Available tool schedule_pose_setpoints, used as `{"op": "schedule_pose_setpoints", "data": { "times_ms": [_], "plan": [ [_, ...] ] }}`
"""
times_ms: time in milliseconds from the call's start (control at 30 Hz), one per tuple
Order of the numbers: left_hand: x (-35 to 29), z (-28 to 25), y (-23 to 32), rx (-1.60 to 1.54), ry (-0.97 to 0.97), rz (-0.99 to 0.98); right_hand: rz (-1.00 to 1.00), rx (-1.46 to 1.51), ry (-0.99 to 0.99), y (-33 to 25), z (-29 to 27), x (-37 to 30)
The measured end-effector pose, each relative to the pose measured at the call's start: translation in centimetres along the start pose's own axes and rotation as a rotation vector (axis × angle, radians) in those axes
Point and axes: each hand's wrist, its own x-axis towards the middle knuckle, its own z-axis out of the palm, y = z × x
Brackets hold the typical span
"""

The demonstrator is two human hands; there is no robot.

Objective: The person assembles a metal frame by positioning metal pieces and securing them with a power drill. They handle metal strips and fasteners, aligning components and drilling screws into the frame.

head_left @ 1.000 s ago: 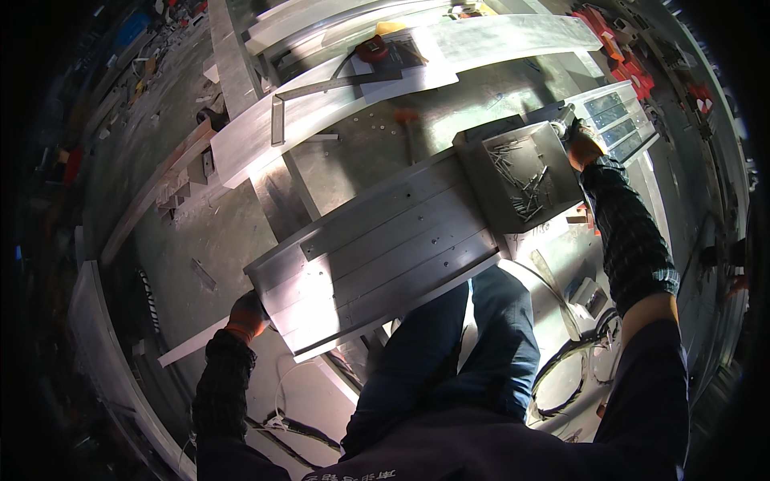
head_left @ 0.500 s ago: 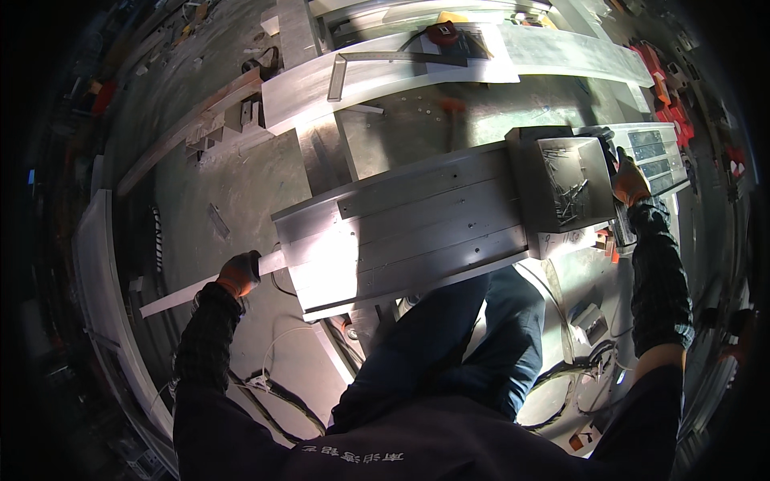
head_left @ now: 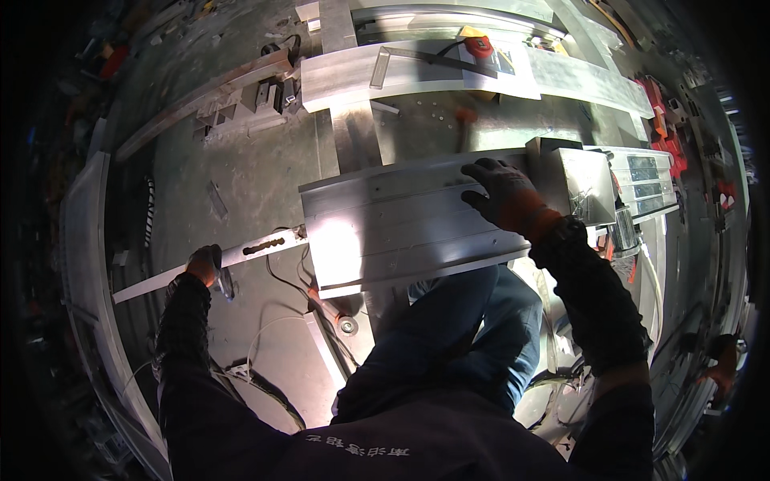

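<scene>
In a dark and orange glove, my left hand (head_left: 205, 266) is closed around a long pale metal bar (head_left: 160, 282). Dark slots show in the bar near the panel's left end. A bluish thing just below those fingers is too small to make out. My right hand (head_left: 509, 196), gloved alike, is over the grooved metal panel (head_left: 401, 232) with its fingers spread and nothing in them. Whether it touches the panel I cannot tell. Right of that hand, a metal box (head_left: 589, 180) stands on the panel's right part, its inside washed out by glare.
Beyond the panel, a metal beam (head_left: 341, 76) carries an angled square (head_left: 381, 68), a paper sheet and a red tape measure (head_left: 479, 46). An angle grinder (head_left: 341, 321) and cables lie below the panel's left end. Red clamp-like parts (head_left: 670, 144) are at the far right.
My right hand has left the box's far right side and come left over the panel, opening. My left hand has shifted left along the bar, baring its slots. The view has shifted.
</scene>
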Motion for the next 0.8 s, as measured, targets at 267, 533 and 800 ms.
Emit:
{"op": "schedule_pose_setpoints", "data": {
  "times_ms": [267,533,800],
  "plan": [
    [-10.8,1.3,-7.3,-0.119,0.174,-0.174,0.147,-0.32,-0.145,-2.1,5.5,5.6],
    [-13.3,-1.5,0.4,-0.304,0.334,-0.293,0.136,-0.189,-0.152,1.8,7.5,6.9],
    [-9.5,-4.8,8.1,-0.574,0.252,-0.242,0.098,-0.295,-0.317,-1.0,3.8,8.1]
  ]
}}
